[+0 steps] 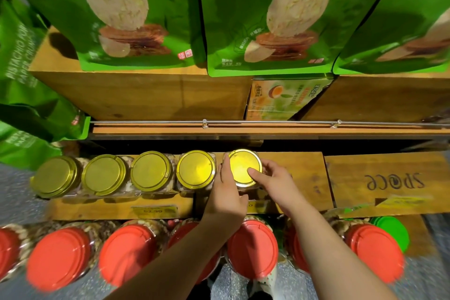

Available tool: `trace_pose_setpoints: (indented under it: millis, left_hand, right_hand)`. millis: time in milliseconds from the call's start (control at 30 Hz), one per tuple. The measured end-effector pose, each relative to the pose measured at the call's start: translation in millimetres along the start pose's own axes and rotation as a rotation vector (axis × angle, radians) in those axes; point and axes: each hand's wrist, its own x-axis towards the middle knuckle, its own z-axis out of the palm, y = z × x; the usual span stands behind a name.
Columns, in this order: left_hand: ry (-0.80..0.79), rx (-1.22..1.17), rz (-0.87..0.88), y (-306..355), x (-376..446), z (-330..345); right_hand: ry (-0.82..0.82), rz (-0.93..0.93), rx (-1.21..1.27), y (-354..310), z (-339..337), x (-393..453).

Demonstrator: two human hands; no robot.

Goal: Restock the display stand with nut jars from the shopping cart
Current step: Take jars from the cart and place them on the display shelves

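The tall green snack pouches printed with round crackers (267, 19) fill the upper tier, standing on pale wooden crates (146, 95). Below them runs the stepped wooden display stand (292, 165), its middle shelf bare to the right of the hands. Along the lowest tier sits a row of clear plastic nut jars with red screw lids (58, 253). On the middle shelf four clear jars with gold metal-look lids (149, 170) stand side by side, close together.

The fifth gold-lidded nut jar (244, 167) stands at the right end of that row, just beside its neighbour. It is upright, lid facing up at the camera, so its long axis runs vertically. The left hand (227, 200) has its fingers curled against the jar's left flank, between it and the next jar. The right hand (274, 181) wraps the right side, thumb lying on the lid. Both are gripping the jar. Whether its base is fully down on the shelf cannot be told, since the hands hide it.

To finish the placement well, I would judge it best to keep the jar plumb, slide it left until the lids sit evenly spaced, line its front with the row, then draw the left fingers out upward so they do not drag the neighbour.
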Motion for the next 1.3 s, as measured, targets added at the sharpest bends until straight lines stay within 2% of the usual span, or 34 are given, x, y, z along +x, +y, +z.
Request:
trace_pose_setpoints:
  millis: [167, 333, 533, 733, 1000, 1300]
  left_hand:
    - [-0.050, 0.014, 0.000, 5.7, -16.1, -17.2]
    - [-0.117, 0.111, 0.049, 26.8, -39.0, -57.0]
    - [-0.067, 0.300, 0.104, 63.6, -81.8, -105.2]
    - [0.058, 0.344, 0.140, 94.9, -124.4, -155.0]
    - [0.079, 0.393, 0.368, 116.2, -168.0, -205.7]
    - [-0.114, 0.621, 0.699, 152.2, -222.5, -202.2]
  right_hand:
    - [0.009, -0.015, -0.123, -10.4, 1.2, -11.2]
    - [0.105, -0.027, -0.214, -35.2, -9.1, -38.9]
    - [0.083, -0.105, -0.346, -78.2, -39.9, -101.6]
    - [0.040, -0.203, -0.398, -113.2, -49.7, -172.8]
    - [0.184, -0.261, -0.386, -125.9, -42.1, -266.5]
    - [0.429, -0.180, -0.411, -92.2, -45.4, -376.7]
